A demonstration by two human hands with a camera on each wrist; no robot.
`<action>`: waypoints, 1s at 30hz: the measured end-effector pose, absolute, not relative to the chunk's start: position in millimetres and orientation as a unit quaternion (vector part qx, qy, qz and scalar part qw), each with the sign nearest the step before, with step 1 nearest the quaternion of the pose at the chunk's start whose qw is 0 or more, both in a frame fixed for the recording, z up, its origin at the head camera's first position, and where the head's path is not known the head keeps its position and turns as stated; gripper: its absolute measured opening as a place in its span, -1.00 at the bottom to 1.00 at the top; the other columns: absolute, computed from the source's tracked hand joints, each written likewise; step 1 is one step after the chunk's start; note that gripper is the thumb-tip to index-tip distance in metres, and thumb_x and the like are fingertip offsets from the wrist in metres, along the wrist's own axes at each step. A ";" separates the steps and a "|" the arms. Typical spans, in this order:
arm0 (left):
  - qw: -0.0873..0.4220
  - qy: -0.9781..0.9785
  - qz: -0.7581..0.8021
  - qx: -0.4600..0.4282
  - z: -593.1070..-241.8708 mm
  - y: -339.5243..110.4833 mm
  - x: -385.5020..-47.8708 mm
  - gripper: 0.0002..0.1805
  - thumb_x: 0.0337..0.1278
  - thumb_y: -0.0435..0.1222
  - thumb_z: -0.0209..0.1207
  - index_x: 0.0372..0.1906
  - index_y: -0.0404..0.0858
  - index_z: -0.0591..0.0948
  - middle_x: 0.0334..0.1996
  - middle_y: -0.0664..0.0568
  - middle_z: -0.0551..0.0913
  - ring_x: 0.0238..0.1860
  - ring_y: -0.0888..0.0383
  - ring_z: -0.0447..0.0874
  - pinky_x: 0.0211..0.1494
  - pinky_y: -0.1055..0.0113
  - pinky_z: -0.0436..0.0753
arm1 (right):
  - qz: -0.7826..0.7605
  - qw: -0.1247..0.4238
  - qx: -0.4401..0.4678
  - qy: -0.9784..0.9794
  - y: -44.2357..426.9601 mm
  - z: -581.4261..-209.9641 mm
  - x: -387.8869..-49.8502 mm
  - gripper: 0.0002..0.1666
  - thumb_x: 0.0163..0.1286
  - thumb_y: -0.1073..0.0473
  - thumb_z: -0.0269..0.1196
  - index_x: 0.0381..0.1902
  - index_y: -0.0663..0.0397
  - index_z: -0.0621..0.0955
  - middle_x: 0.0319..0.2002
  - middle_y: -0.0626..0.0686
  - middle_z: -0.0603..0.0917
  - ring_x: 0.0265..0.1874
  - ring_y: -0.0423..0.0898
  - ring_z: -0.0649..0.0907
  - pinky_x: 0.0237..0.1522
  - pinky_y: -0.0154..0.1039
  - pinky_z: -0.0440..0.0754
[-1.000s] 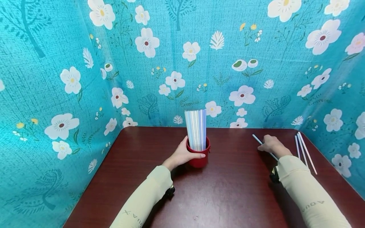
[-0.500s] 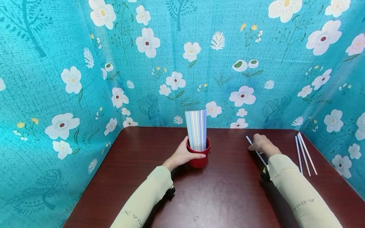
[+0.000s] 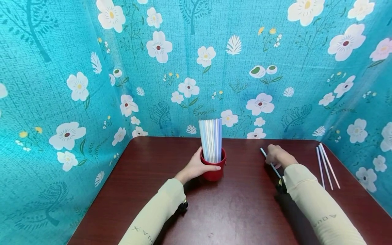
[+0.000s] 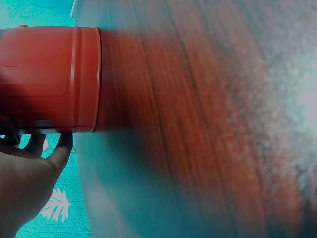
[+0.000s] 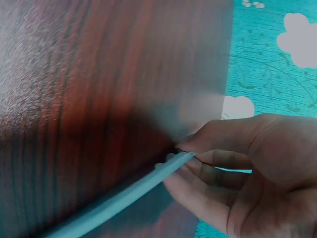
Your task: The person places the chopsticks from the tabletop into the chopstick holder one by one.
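Observation:
A red cup-like bucket (image 3: 213, 174) stands upright on the table, and a dense bundle of long white, pale blue and lilac sticks (image 3: 210, 140) rises from it. My left hand (image 3: 196, 166) grips the bucket from its left side, thumb across the front near the rim. In the left wrist view, the bucket's red wall (image 4: 39, 79) fills the upper left. Toward the back right, my right hand (image 3: 278, 156) pinches a thin pale blue stick (image 3: 275, 170) between thumb and fingers. The right wrist view shows this stick (image 5: 124, 198) at or just above the tabletop; which, I cannot tell.
Three more pale sticks (image 3: 326, 166) lie side by side near the right edge of the dark red-brown table (image 3: 232, 211). A turquoise flowered cloth (image 3: 190, 68) hangs behind the table and along both sides.
My right hand has moved left with the pale blue stick, away from the three lying sticks. The left hand and bucket have stayed in place.

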State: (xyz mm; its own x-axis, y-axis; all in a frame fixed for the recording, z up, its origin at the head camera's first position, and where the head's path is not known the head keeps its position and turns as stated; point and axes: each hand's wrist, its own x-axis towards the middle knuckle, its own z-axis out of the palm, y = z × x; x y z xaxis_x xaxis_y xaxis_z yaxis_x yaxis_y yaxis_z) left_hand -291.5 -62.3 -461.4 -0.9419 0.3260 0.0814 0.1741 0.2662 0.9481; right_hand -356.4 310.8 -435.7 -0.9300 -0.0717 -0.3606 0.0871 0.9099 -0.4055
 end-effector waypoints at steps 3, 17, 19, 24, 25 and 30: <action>0.063 0.793 0.585 0.159 -461.2 -62.1 -291.7 0.02 -0.14 0.01 0.59 0.44 0.22 0.24 0.29 0.24 0.49 0.26 0.11 0.47 0.11 0.05 0.70 | -0.234 0.185 -0.004 0.954 312.4 -430.5 -355.3 -0.88 0.10 0.50 0.24 -0.56 0.27 0.55 -0.56 0.16 0.56 -0.61 -0.04 0.65 -0.50 -0.10 0.77; 0.060 0.790 0.586 0.169 -462.3 -63.1 -293.4 0.02 -0.14 0.00 0.58 0.44 0.21 0.24 0.29 0.24 0.49 0.26 0.12 0.47 0.10 0.07 0.71 | -0.305 0.058 -0.095 0.946 298.2 -373.2 -344.0 -0.79 0.33 0.40 0.22 -0.15 0.52 0.56 -0.32 0.33 0.71 -0.49 0.06 0.77 -0.38 -0.03 0.79; 0.060 0.789 0.588 0.169 -461.3 -63.2 -293.7 0.02 -0.13 0.00 0.58 0.44 0.21 0.24 0.29 0.23 0.49 0.27 0.11 0.47 0.10 0.06 0.71 | -0.303 0.030 -0.108 0.946 292.1 -364.4 -340.9 -0.76 0.37 0.39 0.21 -0.10 0.53 0.56 -0.28 0.35 0.72 -0.50 0.04 0.77 -0.38 -0.04 0.79; 0.061 0.790 0.588 0.166 -460.4 -63.4 -294.1 0.02 -0.13 0.01 0.58 0.45 0.22 0.24 0.30 0.22 0.48 0.28 0.09 0.46 0.09 0.05 0.71 | -0.289 -0.031 -0.132 0.948 278.2 -346.7 -334.2 -0.76 0.41 0.35 0.21 -0.07 0.48 0.57 -0.22 0.39 0.72 -0.49 0.07 0.78 -0.42 -0.11 0.77; 0.061 0.791 0.587 0.165 -460.8 -63.3 -294.1 0.02 -0.13 0.01 0.58 0.45 0.22 0.24 0.30 0.22 0.48 0.28 0.10 0.46 0.09 0.05 0.72 | -0.288 -0.041 -0.135 0.947 275.4 -344.1 -332.8 -0.75 0.42 0.34 0.22 -0.06 0.47 0.57 -0.21 0.38 0.72 -0.47 0.09 0.78 -0.41 -0.11 0.77; 0.063 0.793 0.584 0.163 -462.5 -62.1 -293.2 0.02 -0.14 0.02 0.58 0.45 0.21 0.24 0.30 0.22 0.48 0.27 0.10 0.46 0.08 0.06 0.72 | -0.276 -0.082 -0.147 0.946 261.4 -334.1 -323.4 -0.75 0.48 0.28 0.20 -0.03 0.41 0.54 -0.14 0.36 0.71 -0.24 0.21 0.73 -0.19 0.09 0.69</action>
